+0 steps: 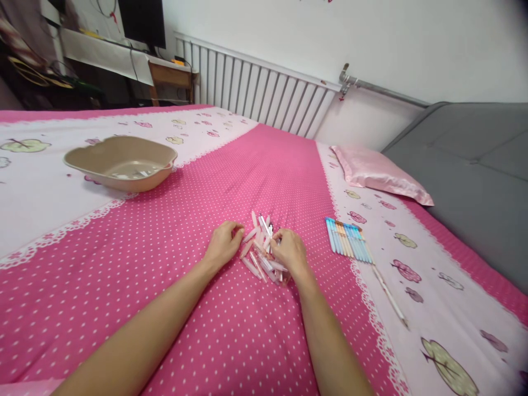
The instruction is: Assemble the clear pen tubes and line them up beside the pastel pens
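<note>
A loose pile of several white and pink pens [260,248] lies on the pink dotted bedspread [198,231]. My left hand [223,243] rests at the pile's left edge with its fingers curled in against the pens. My right hand [289,251] lies on the right side of the pile, fingers bent and pinching among the pens. Which single pen either hand grips is hidden by the fingers.
A neat row of blue and orange pens [348,237] lies to the right, with one long white pen [390,296] below it. A beige bowl [120,163] sits far left. A pink pillow [377,173], grey headboard [474,181] and radiator [264,96] lie beyond.
</note>
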`<action>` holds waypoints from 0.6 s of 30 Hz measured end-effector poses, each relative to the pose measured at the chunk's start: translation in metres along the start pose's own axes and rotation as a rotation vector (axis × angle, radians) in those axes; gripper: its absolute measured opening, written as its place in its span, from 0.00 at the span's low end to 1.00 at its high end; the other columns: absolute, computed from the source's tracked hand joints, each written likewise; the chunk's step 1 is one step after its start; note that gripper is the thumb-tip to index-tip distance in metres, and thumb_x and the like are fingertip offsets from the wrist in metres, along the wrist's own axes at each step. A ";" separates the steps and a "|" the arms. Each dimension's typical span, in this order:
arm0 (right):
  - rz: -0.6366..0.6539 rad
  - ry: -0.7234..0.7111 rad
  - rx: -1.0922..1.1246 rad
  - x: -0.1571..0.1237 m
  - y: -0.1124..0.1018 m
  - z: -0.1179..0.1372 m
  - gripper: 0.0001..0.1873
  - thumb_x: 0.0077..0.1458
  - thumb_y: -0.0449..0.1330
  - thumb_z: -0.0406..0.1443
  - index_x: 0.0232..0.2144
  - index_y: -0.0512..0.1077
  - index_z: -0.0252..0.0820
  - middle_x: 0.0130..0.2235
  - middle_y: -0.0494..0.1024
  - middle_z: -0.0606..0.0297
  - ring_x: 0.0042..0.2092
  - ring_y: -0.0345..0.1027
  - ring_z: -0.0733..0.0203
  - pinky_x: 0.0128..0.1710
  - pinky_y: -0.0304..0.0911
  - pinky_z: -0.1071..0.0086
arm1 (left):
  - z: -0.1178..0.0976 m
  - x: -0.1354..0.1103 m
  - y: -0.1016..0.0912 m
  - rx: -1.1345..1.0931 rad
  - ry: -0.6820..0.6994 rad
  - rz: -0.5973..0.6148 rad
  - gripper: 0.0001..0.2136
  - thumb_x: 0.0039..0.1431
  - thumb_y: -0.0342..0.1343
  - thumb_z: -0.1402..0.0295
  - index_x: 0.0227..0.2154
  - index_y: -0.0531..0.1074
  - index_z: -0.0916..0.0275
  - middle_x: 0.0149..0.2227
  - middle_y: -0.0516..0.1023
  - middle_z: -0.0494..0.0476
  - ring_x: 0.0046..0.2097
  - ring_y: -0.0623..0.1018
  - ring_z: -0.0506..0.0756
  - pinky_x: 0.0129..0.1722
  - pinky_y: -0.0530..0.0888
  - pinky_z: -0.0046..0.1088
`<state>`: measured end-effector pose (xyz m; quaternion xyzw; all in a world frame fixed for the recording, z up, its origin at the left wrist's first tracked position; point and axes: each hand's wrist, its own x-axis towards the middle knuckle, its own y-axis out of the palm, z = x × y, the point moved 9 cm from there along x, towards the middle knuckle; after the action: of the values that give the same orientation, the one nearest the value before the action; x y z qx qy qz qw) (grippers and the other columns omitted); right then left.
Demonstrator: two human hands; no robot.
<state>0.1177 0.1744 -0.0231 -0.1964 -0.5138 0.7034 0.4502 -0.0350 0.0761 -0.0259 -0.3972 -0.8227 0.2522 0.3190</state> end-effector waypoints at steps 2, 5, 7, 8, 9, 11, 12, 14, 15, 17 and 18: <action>0.005 0.054 -0.006 0.000 -0.002 -0.002 0.10 0.46 0.53 0.34 0.25 0.75 0.42 0.32 0.78 0.58 0.35 0.71 0.55 0.32 0.57 0.69 | -0.002 -0.001 0.003 0.023 0.020 0.036 0.12 0.56 0.47 0.65 0.34 0.74 0.64 0.33 0.76 0.58 0.34 0.73 0.54 0.36 0.68 0.31; -0.003 0.124 0.028 0.000 -0.009 -0.007 0.11 0.45 0.53 0.35 0.24 0.76 0.43 0.28 0.79 0.58 0.33 0.72 0.55 0.30 0.57 0.69 | -0.009 -0.003 0.011 0.096 0.077 0.116 0.14 0.55 0.49 0.60 0.34 0.75 0.62 0.31 0.75 0.57 0.33 0.72 0.55 0.35 0.67 0.30; -0.045 0.160 0.064 0.001 -0.017 -0.013 0.11 0.45 0.54 0.37 0.25 0.77 0.43 0.28 0.79 0.58 0.33 0.72 0.54 0.30 0.58 0.69 | -0.011 -0.005 0.014 0.140 0.079 0.149 0.14 0.55 0.49 0.59 0.34 0.75 0.61 0.31 0.74 0.57 0.33 0.72 0.55 0.34 0.67 0.29; -0.073 0.172 0.087 0.002 -0.021 -0.016 0.11 0.44 0.54 0.37 0.26 0.77 0.43 0.28 0.79 0.58 0.33 0.73 0.54 0.30 0.59 0.69 | -0.010 -0.005 0.015 0.148 0.067 0.154 0.14 0.54 0.49 0.59 0.33 0.75 0.61 0.31 0.74 0.57 0.33 0.72 0.55 0.33 0.66 0.29; -0.101 0.181 0.115 0.003 -0.026 -0.020 0.11 0.44 0.55 0.38 0.26 0.77 0.42 0.29 0.79 0.59 0.33 0.73 0.54 0.30 0.59 0.69 | -0.010 -0.005 0.015 0.150 0.051 0.157 0.13 0.54 0.49 0.60 0.32 0.75 0.61 0.31 0.74 0.57 0.33 0.72 0.55 0.33 0.66 0.28; -0.155 0.195 0.184 0.004 -0.035 -0.028 0.10 0.43 0.55 0.38 0.25 0.76 0.42 0.29 0.79 0.60 0.33 0.73 0.54 0.31 0.61 0.68 | -0.007 -0.004 0.015 0.140 0.016 0.155 0.12 0.52 0.50 0.61 0.29 0.75 0.62 0.30 0.74 0.57 0.32 0.72 0.54 0.32 0.66 0.28; -0.183 0.201 0.226 0.004 -0.040 -0.031 0.10 0.43 0.56 0.39 0.24 0.75 0.41 0.28 0.79 0.60 0.32 0.73 0.54 0.30 0.61 0.68 | -0.005 -0.004 0.015 0.131 -0.003 0.150 0.11 0.52 0.51 0.61 0.28 0.74 0.62 0.30 0.74 0.56 0.32 0.72 0.54 0.31 0.65 0.28; -0.239 0.202 0.337 0.004 -0.049 -0.037 0.09 0.43 0.56 0.39 0.24 0.75 0.41 0.26 0.79 0.61 0.31 0.73 0.55 0.30 0.63 0.68 | -0.002 -0.003 0.015 0.105 -0.035 0.146 0.11 0.51 0.52 0.60 0.27 0.72 0.62 0.29 0.75 0.56 0.31 0.72 0.54 0.30 0.64 0.27; -0.266 0.195 0.411 0.004 -0.053 -0.039 0.09 0.43 0.57 0.39 0.24 0.74 0.40 0.25 0.78 0.61 0.30 0.73 0.56 0.30 0.64 0.68 | -0.001 -0.003 0.015 0.091 -0.045 0.145 0.11 0.51 0.52 0.60 0.26 0.72 0.62 0.28 0.75 0.55 0.30 0.71 0.53 0.29 0.64 0.27; -0.318 0.162 0.587 0.005 -0.060 -0.041 0.11 0.42 0.59 0.40 0.26 0.74 0.38 0.24 0.78 0.61 0.28 0.73 0.58 0.29 0.65 0.69 | 0.001 -0.004 0.015 0.056 -0.067 0.139 0.12 0.51 0.52 0.58 0.26 0.71 0.62 0.27 0.75 0.55 0.29 0.71 0.53 0.28 0.63 0.27; -0.347 0.144 0.674 0.004 -0.063 -0.041 0.11 0.42 0.60 0.40 0.27 0.73 0.37 0.24 0.77 0.61 0.27 0.72 0.59 0.29 0.66 0.69 | 0.003 -0.004 0.015 0.029 -0.081 0.131 0.12 0.51 0.52 0.58 0.26 0.71 0.62 0.27 0.75 0.54 0.29 0.71 0.53 0.27 0.63 0.27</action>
<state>0.1730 0.2046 0.0186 0.0036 -0.2462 0.7307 0.6367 -0.0279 0.0806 -0.0388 -0.4349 -0.8034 0.3004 0.2740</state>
